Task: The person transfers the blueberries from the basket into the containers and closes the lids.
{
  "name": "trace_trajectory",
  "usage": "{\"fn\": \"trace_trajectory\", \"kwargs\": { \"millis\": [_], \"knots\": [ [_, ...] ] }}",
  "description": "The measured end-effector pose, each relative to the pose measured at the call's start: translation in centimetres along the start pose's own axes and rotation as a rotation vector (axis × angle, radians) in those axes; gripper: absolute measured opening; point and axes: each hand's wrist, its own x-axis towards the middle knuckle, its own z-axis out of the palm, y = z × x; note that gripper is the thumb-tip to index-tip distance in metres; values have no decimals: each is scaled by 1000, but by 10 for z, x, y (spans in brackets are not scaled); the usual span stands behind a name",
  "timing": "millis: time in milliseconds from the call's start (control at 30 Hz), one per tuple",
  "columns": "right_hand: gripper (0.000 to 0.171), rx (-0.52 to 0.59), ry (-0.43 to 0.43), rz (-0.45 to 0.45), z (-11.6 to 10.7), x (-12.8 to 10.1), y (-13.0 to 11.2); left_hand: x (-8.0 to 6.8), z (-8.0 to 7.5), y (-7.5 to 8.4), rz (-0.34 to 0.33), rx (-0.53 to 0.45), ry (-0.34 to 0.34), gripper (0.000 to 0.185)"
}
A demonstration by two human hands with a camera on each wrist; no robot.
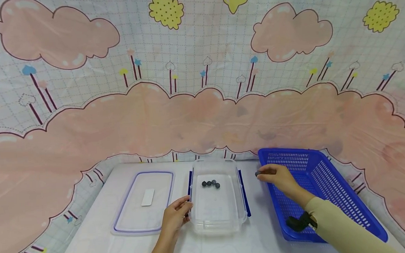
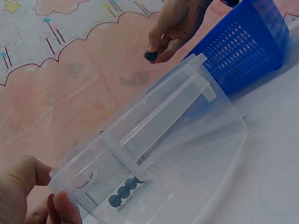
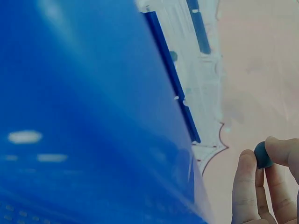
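Observation:
A clear plastic food box stands in the middle of the table without its lid, with blue clips hanging at both sides. Several blueberries lie on its floor near the far end. My left hand holds the box by its left side, thumb and fingers at the rim in the left wrist view. Between thumb and fingertips, my right hand pinches one dark round blueberry. That hand is raised over the left rim of a blue basket, to the right of the box.
Flat on the table at the left lies a clear lid with a blue-purple edge. A small white rectangular piece sits on the lid. Behind the white table hangs a cloud-patterned cloth.

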Motion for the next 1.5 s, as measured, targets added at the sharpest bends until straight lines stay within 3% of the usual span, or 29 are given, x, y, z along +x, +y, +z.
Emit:
{"fn": "trace_trajectory", "kwargs": {
  "millis": [767,1033,1500],
  "knots": [
    [30,48,-54,-22,41,25,-20,-2,1,2,11,-2,4,42],
    [28,113,-94,-26,62,35,-25,-2,2,2,13,1,11,41],
    [18,29,-71,-41,100,44,-35,-1,0,0,9,-5,1,41]
  ]
}}
